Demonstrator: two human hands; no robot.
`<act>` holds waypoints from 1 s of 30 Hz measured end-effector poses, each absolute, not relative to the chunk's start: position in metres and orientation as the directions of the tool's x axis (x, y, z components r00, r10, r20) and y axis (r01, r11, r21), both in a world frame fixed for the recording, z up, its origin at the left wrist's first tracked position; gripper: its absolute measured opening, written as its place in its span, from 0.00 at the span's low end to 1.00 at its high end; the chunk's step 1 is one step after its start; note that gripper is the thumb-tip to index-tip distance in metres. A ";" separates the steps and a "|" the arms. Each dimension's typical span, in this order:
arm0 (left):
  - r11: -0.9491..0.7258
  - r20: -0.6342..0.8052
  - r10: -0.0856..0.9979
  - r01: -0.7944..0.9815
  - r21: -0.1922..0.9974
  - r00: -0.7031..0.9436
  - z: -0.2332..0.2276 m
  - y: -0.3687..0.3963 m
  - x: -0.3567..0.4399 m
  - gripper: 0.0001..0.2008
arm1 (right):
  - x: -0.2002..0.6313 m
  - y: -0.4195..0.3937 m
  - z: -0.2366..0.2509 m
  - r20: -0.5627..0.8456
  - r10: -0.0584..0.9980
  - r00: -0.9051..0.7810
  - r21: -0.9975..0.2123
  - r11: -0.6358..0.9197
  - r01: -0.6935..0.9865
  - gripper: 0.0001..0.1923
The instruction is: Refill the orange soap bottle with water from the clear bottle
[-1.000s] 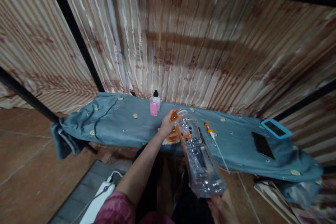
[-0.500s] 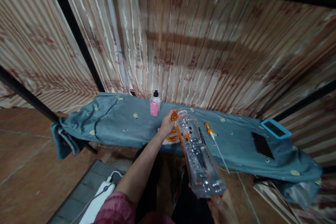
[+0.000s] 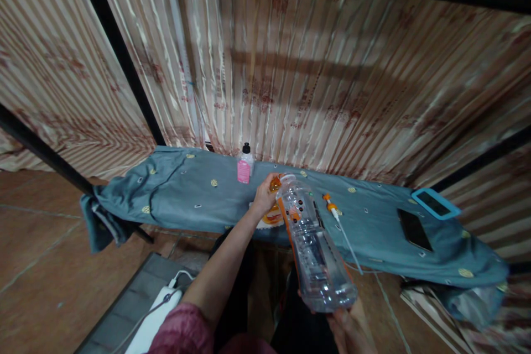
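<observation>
A large clear plastic bottle point(image 3: 319, 254) with orange on its label and side lies tilted in front of me, its base toward me and its neck pointing away. My right hand point(image 3: 348, 326) grips it at the base. My left hand point(image 3: 265, 197) is closed around the neck of a smaller bottle with amber contents point(image 3: 274, 214), mostly hidden behind my hand and the clear bottle. The two necks are close together; I cannot tell whether they touch. Right of the clear bottle lies an orange pump top with a long white tube point(image 3: 338, 218).
A grey-blue patterned cloth point(image 3: 174, 188) covers the narrow table. On it stand or lie a pink-labelled bottle with a black cap point(image 3: 244, 165), a black phone point(image 3: 415, 229) and a blue-framed device point(image 3: 436, 203). Black poles point(image 3: 120, 55) and a striped curtain point(image 3: 265, 66) are behind. A white power strip point(image 3: 155, 315) is lower left.
</observation>
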State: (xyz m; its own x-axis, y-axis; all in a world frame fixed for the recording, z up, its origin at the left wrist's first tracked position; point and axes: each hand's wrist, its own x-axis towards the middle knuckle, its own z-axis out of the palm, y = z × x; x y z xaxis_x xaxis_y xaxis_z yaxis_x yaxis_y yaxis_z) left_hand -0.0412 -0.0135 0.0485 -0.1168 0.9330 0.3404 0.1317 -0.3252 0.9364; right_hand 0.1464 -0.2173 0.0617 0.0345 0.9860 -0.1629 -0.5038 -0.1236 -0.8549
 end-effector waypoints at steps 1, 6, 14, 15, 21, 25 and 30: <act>-0.321 0.338 0.934 0.139 0.937 -0.120 0.049 -0.014 -0.041 0.18 | 0.146 -0.217 0.061 -0.164 0.985 0.044 -0.857 -0.121 -0.501 0.41; -0.318 0.335 0.933 0.138 0.938 -0.129 0.052 -0.015 -0.041 0.18 | 0.150 -0.217 0.054 -0.184 0.982 0.046 -0.864 -0.139 -0.483 0.41; -0.335 0.349 0.930 0.120 0.934 -0.118 0.049 -0.014 -0.041 0.18 | 0.150 -0.218 0.057 -0.191 0.981 0.043 -0.850 -0.143 -0.507 0.44; -0.335 0.349 0.930 0.120 0.934 -0.117 0.049 -0.015 -0.041 0.18 | 0.149 -0.218 0.057 -0.199 0.979 0.045 -0.853 -0.150 -0.500 0.45; -0.314 0.327 0.937 0.117 0.942 -0.120 0.050 -0.015 -0.041 0.18 | 0.151 -0.217 0.048 -0.191 0.979 0.074 -0.868 -0.133 -0.479 0.41; -0.329 0.342 0.931 0.113 0.938 -0.125 0.047 -0.013 -0.041 0.18 | 0.153 -0.217 0.042 -0.205 0.976 0.078 -0.866 -0.144 -0.479 0.42; -0.319 0.332 0.935 0.118 0.941 -0.121 0.048 -0.014 -0.041 0.18 | 0.152 -0.218 0.048 -0.198 0.979 0.054 -0.860 -0.147 -0.488 0.40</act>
